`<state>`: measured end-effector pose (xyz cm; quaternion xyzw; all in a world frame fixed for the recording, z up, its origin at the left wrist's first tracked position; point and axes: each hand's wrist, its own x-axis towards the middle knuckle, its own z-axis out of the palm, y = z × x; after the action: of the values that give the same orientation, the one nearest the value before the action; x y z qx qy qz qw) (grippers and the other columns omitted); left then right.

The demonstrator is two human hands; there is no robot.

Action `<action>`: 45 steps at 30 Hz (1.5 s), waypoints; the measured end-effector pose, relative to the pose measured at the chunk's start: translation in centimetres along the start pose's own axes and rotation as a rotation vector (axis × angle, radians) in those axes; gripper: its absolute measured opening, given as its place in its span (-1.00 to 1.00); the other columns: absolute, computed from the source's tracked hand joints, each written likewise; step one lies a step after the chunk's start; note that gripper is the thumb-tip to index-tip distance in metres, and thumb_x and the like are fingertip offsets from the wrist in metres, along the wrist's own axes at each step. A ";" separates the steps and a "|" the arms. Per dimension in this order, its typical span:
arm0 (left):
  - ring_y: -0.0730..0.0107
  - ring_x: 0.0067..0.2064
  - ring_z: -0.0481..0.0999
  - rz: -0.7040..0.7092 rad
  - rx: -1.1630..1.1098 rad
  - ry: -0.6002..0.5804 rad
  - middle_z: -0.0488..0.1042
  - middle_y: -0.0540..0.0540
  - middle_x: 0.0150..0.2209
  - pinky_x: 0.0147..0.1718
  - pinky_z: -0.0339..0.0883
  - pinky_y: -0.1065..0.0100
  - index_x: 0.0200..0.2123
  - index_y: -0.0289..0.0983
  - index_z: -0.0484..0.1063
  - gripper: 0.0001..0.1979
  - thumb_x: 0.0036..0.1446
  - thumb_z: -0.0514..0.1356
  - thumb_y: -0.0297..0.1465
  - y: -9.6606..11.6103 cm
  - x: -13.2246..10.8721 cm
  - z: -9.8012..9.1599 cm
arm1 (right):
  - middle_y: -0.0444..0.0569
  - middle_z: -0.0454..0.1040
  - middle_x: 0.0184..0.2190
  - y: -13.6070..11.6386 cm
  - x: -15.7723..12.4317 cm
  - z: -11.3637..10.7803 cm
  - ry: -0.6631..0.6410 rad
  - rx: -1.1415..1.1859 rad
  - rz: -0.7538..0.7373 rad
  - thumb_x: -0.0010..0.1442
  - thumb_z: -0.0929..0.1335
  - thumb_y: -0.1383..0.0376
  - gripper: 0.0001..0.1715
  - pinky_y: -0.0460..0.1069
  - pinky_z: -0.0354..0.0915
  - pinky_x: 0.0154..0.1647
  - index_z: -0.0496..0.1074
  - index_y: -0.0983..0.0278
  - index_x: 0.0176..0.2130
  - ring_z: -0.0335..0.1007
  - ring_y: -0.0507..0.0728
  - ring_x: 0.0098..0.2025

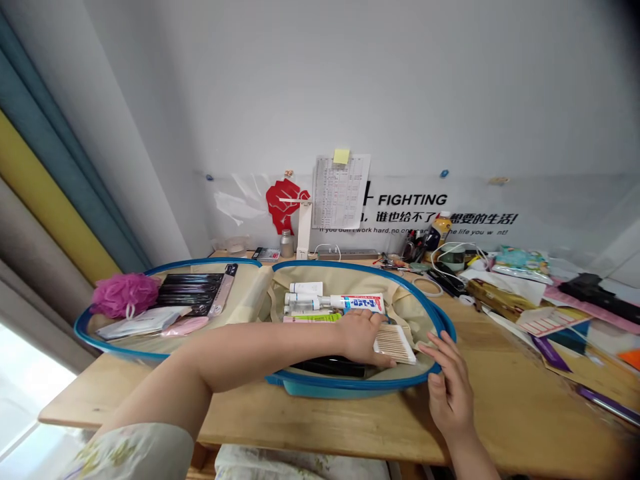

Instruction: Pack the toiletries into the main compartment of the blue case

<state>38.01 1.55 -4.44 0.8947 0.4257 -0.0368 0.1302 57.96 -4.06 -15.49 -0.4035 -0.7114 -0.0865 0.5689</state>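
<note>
An open suitcase with blue edges [345,385] lies on the wooden table, its two halves side by side. My left hand [363,337] reaches into the right half and grips a clear packet of cotton swabs [394,343] with thumb and fingers. Beside it lie a toothpaste tube [357,303], white tubes and small bottles [306,289], and a green and pink pack [313,319]. A black item [330,365] is partly hidden beneath my left forearm. At the right end, my right hand [451,383] holds the suitcase's rim, fingers over the edge and thumb outside.
The left half holds a pink bath puff [125,295], a black pack [193,293] and pale packets [145,323]. Papers, a gold box [500,300], a purple item [550,353] and cables crowd the table's right side. A white lamp [303,230] stands behind.
</note>
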 end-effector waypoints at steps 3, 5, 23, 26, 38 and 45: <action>-0.03 0.25 0.27 -0.010 0.024 -0.024 0.29 -0.34 0.21 0.24 0.09 0.07 0.27 -0.31 0.12 -0.11 0.04 0.20 0.11 -0.2 0.8 0.9 | 0.12 0.43 0.07 0.1 0.0 0.0 -0.002 -0.004 -0.003 0.34 0.16 0.12 -0.59 0.35 0.19 0.19 0.41 0.21 0.01 0.17 0.34 0.28; -0.08 0.23 0.28 -0.027 0.041 -0.035 0.31 -0.36 0.20 0.22 0.10 0.00 0.26 -0.32 0.14 -0.14 0.04 0.20 0.10 -0.5 1.0 1.1 | 0.12 0.43 0.07 0.1 -0.1 0.0 -0.007 -0.008 0.003 0.34 0.16 0.11 -0.58 0.35 0.20 0.18 0.41 0.21 0.01 0.17 0.35 0.28; 0.17 0.31 0.20 0.038 -0.028 0.148 0.26 -0.19 0.28 0.26 0.04 0.20 0.27 -0.19 0.16 -0.40 0.26 0.06 -0.05 -4.6 -4.2 -5.5 | 0.17 0.44 0.06 0.7 -0.2 0.1 0.010 0.001 0.001 0.34 0.17 0.08 -0.56 0.37 0.17 0.20 0.44 0.25 -0.03 0.20 0.38 0.27; 0.29 0.35 0.12 -0.154 -0.022 0.238 0.19 -0.04 0.34 0.31 -0.03 0.24 0.27 -0.11 0.16 -0.50 0.30 -0.05 -0.18 -9.4 -10.1 -7.7 | 0.17 0.44 0.06 0.8 -0.2 0.1 0.004 0.004 -0.012 0.34 0.17 0.09 -0.57 0.36 0.17 0.20 0.43 0.26 -0.03 0.20 0.38 0.27; -0.10 0.31 0.20 -0.667 0.020 -0.158 0.26 -0.21 0.29 0.29 0.08 0.09 0.23 -0.30 0.32 -0.22 -0.14 0.18 -0.22 -20.8 -26.9 -3.5 | 0.18 0.46 0.02 0.6 -0.1 0.3 0.023 -0.002 0.018 0.33 0.17 0.06 -0.56 0.37 0.17 0.21 0.44 0.27 -0.07 0.21 0.40 0.26; -0.02 0.30 0.25 -0.697 0.030 -0.213 0.19 -0.18 0.32 0.22 0.18 0.15 0.34 -0.31 0.13 -0.15 -0.09 0.12 -0.29 -20.7 -26.7 -3.3 | 0.19 0.43 0.07 0.4 0.1 0.2 0.012 0.008 -0.019 0.35 0.16 0.08 -0.55 0.36 0.16 0.21 0.43 0.28 -0.03 0.17 0.40 0.29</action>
<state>4.94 -5.16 -0.77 0.6888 0.6886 -0.1782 0.1401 58.12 -3.66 -15.62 -0.3939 -0.7121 -0.0911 0.5740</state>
